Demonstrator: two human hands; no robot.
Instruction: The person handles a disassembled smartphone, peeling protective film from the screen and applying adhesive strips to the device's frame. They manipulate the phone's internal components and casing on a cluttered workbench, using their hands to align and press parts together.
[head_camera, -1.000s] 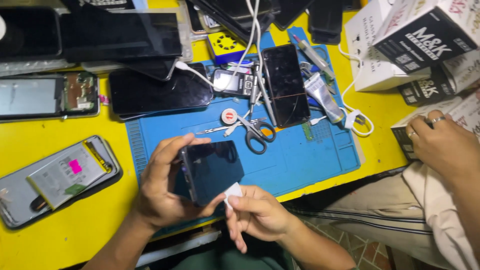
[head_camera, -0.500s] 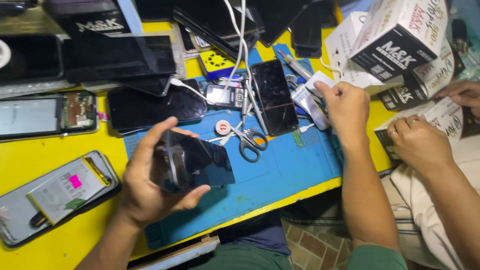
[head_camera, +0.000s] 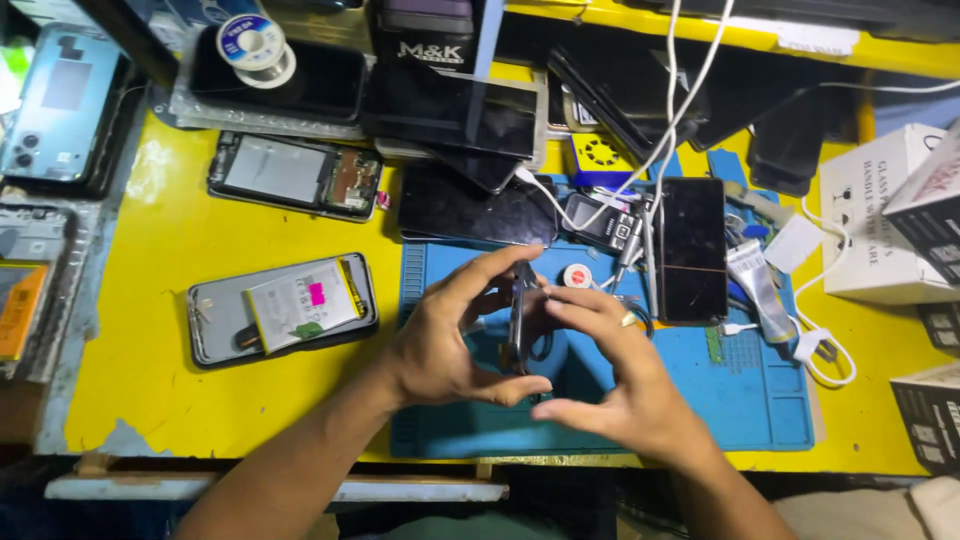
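Head view showed the right hand (head_camera: 625, 385) had returned, joining the left hand (head_camera: 440, 340); both clamped the thin dark phone (head_camera: 519, 320), now turned edge-on.

A yellow workbench (head_camera: 180, 300) with chipped paint at its front edge is seen from above. A blue work mat (head_camera: 760, 400) is laid across its middle. Opened phones, dark screens and white cables are scattered over the top, and white boxes (head_camera: 880, 230) are stacked at the right. The surface is evenly lit.
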